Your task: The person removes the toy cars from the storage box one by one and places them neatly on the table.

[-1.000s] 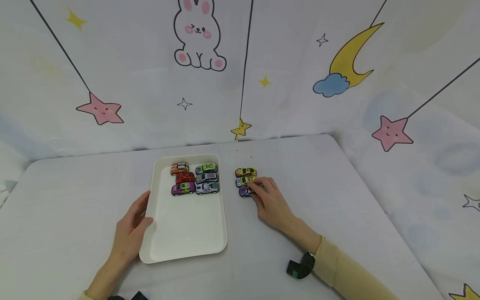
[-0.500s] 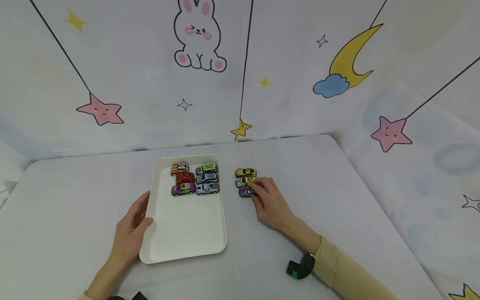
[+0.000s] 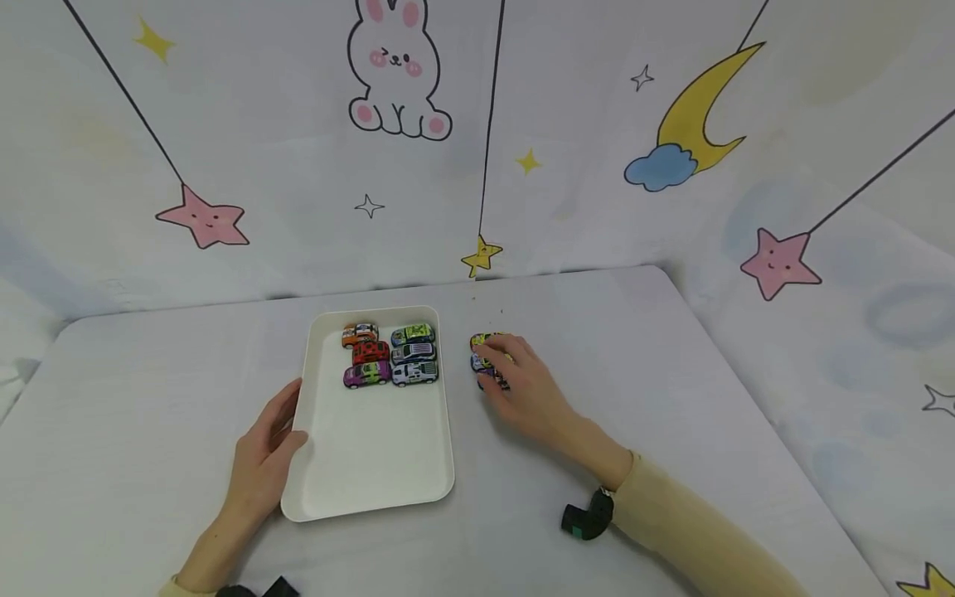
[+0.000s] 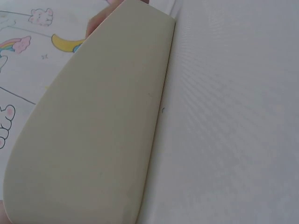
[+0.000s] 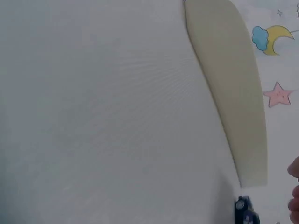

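A white tray (image 3: pixel 366 448) lies on the table. My left hand (image 3: pixel 257 464) holds its left side, thumb over the rim and fingers along the outer wall. Toward the far end of the tray sit two columns of toy cars, among them an orange one (image 3: pixel 360 334), a red one (image 3: pixel 370 352) and a purple-and-green one (image 3: pixel 366 374). Right of the tray my right hand (image 3: pixel 525 390) hovers over a short column of cars, fingers spread and nothing visibly gripped. It partly hides the yellow car (image 3: pixel 483 339), the middle car (image 3: pixel 481 362) and the dark purple car (image 3: pixel 496 381).
A white cloth covers the table (image 3: pixel 612 348), backed by a wall sheet with a rabbit (image 3: pixel 395 75), stars and a moon. Black wrist cameras are strapped to both arms, one (image 3: pixel 587 516) by the right sleeve. The tray's outer wall (image 4: pixel 93 116) fills much of the left wrist view.
My right hand has come away from the nearest loose car and shifted slightly farther forward and left over the column, its fingers spreading. My left hand keeps its hold on the tray.
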Tool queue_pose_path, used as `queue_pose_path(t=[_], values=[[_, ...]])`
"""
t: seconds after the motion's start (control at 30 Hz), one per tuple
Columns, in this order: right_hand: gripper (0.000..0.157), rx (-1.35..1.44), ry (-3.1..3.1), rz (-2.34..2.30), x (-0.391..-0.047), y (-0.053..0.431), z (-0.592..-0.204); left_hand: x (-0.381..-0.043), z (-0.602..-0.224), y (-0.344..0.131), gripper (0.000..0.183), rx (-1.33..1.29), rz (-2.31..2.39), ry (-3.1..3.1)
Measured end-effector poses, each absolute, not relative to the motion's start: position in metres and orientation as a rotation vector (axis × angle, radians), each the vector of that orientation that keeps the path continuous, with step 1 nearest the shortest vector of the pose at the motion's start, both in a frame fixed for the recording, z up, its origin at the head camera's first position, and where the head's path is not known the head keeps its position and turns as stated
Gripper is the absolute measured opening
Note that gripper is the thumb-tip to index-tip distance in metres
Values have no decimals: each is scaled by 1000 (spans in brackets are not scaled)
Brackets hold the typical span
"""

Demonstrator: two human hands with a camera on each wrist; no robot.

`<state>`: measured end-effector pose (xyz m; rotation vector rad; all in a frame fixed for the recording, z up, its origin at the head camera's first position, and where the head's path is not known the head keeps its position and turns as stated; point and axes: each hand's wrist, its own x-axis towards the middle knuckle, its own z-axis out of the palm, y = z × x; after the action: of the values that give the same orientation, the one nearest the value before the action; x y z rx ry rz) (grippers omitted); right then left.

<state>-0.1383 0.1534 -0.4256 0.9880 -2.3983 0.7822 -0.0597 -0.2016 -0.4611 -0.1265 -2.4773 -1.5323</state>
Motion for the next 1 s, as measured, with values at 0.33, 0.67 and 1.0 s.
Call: queue_pose_path(t=[0.33,0.67,1.0], values=[[38,1184,-2592,635,-145,104,-409,-60,-464,-202,65,-134,-1555,-2475],[39,1204,-2797,252,-154,80,-411,-60,-463,-202,65,-139,-1554,-2478],[29,1184,-2758,81,-160,67,-406,-59,-462,-203,65,-132,-1541,-2477]])
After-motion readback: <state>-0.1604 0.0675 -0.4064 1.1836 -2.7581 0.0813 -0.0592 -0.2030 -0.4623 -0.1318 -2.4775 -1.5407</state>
